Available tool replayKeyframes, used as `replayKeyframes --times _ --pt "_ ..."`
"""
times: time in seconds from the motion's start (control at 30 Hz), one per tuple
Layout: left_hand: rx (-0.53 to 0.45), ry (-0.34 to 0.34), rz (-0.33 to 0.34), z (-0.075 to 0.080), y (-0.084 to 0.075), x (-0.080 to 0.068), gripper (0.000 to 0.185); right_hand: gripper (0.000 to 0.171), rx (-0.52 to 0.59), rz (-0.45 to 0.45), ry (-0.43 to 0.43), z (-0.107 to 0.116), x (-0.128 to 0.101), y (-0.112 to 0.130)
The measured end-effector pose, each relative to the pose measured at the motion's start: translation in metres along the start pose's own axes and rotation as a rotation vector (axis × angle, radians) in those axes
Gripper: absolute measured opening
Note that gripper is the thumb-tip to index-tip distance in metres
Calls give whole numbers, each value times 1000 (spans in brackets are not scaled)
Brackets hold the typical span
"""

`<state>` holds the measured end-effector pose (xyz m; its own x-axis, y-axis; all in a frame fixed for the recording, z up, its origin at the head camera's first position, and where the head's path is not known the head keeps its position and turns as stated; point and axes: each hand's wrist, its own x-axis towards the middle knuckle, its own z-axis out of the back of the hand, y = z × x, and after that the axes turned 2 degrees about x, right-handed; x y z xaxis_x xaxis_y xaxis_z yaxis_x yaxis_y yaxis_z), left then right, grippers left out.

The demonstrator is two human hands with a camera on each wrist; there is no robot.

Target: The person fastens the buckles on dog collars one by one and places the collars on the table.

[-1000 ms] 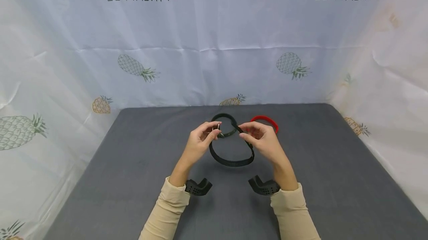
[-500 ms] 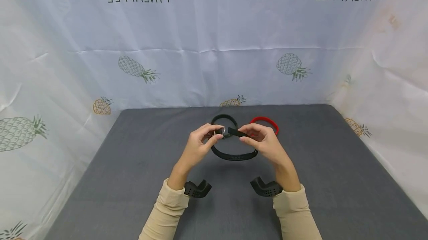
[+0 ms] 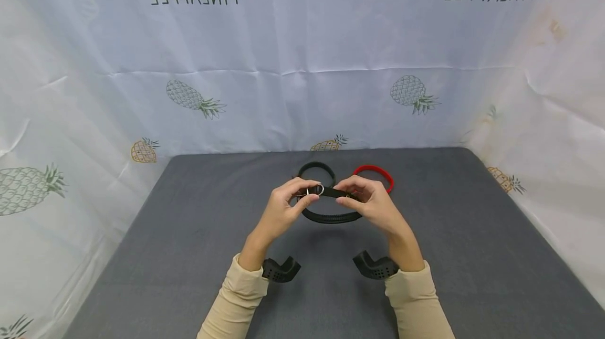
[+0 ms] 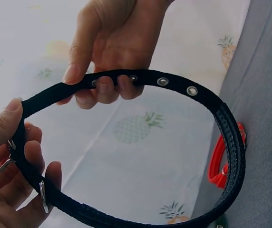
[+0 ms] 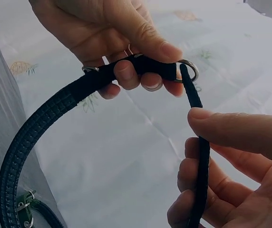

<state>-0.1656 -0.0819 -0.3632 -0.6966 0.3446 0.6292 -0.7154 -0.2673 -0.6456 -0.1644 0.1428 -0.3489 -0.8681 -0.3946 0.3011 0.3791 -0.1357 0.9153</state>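
A black collar [image 3: 331, 219] is held up in a loop between both hands over the table. My left hand [image 3: 283, 205] pinches its end with the metal fittings; a rounded metal ring [image 5: 194, 70] sticks out past the thumb in the right wrist view. With thumb and fingers my right hand [image 3: 371, 197] grips the other end, a strap [image 4: 176, 84] with metal eyelets in the left wrist view. The strap's tip [image 5: 184, 71] meets the ring; I cannot tell whether it passes through. Fingers partly cover the buckle parts and some eyelets.
Behind the hands, a dark collar [image 3: 315, 164] lies looped on the grey table [image 3: 212, 276]. To its right lies a red collar [image 3: 386, 175], also in a loop. A pineapple-print curtain [image 3: 293, 108] hangs along the back and sides.
The right hand has swung the strap's end from pointing up and away to pointing left, bringing its tip to the ring in the left hand. The collar's loop has flattened and risen slightly.
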Motion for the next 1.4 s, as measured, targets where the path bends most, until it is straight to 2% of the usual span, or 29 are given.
replayKeyframes --times 0.23,0.5,0.67,0.83,1.07,1.23,1.33,1.4 --pt "7 8 -11 0 0 1 22 24 -24 4 12 -3 2 2" --pt "2 27 10 -3 1 -2 22 27 19 -27 28 -9 3 4" --pt "-7 58 80 -6 2 -3 22 29 61 7 27 -16 4 4" --pt "-4 84 148 -9 2 -3 12 29 122 31 41 -24 8 1" --pt "-16 137 181 -9 -1 -2 12 26 95 44 -17 -27 9 -2" --pt "-3 173 201 -8 -4 -2 28 24 93 35 -67 -27 8 -3" --pt "-14 146 244 -8 -3 -1 44 25 96 22 -77 -27 8 -2" --pt "-18 112 267 -8 -2 -1 47 24 92 19 -87 -26 8 -1"
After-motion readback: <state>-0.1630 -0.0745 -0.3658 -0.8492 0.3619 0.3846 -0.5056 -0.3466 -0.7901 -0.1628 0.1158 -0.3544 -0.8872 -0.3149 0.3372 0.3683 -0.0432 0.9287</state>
